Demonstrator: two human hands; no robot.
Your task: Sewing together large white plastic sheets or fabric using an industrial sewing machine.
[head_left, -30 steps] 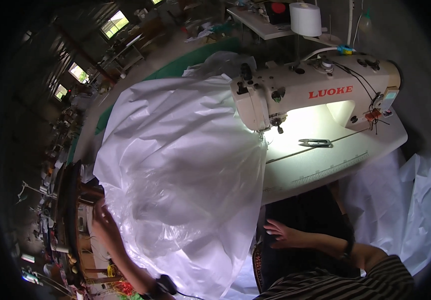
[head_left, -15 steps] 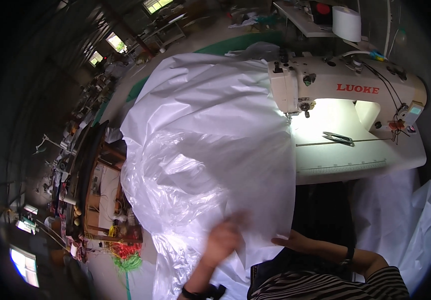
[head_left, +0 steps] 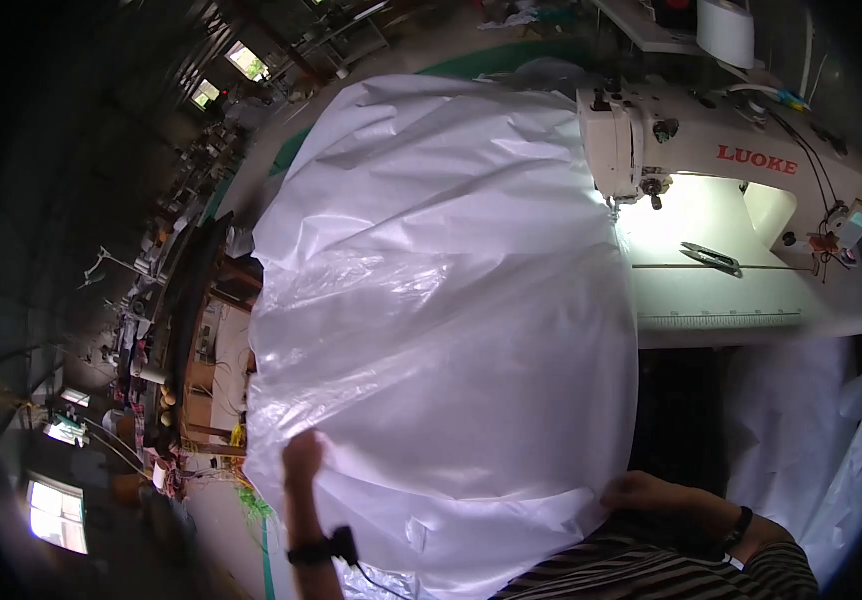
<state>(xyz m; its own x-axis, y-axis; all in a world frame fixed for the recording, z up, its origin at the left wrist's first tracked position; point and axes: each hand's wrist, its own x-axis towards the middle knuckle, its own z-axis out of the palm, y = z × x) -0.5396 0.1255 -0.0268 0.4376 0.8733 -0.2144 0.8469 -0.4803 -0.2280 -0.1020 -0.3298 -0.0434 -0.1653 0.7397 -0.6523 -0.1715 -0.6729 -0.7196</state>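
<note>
The left hand [head_left: 303, 455] has come up from low at the near left and now pinches the near-left edge of the big white sheet [head_left: 441, 300], fingers closed on it. The right hand [head_left: 641, 492] has slid to the near-right corner, fingers curled shut on the edge there. So the sheet is stretched wide between 2 hands, draped left of the sewing machine [head_left: 731, 160] on the pale desk [head_left: 751, 300]. Thin, glossy, crinkled film, billowing; small snips [head_left: 711, 258] lie under the lamp.

Sewing table [head_left: 751, 310] (white top): sewing machine [head_left: 731, 160], thread snips [head_left: 711, 258], white sheet [head_left: 441, 300] draped over edge.
</note>
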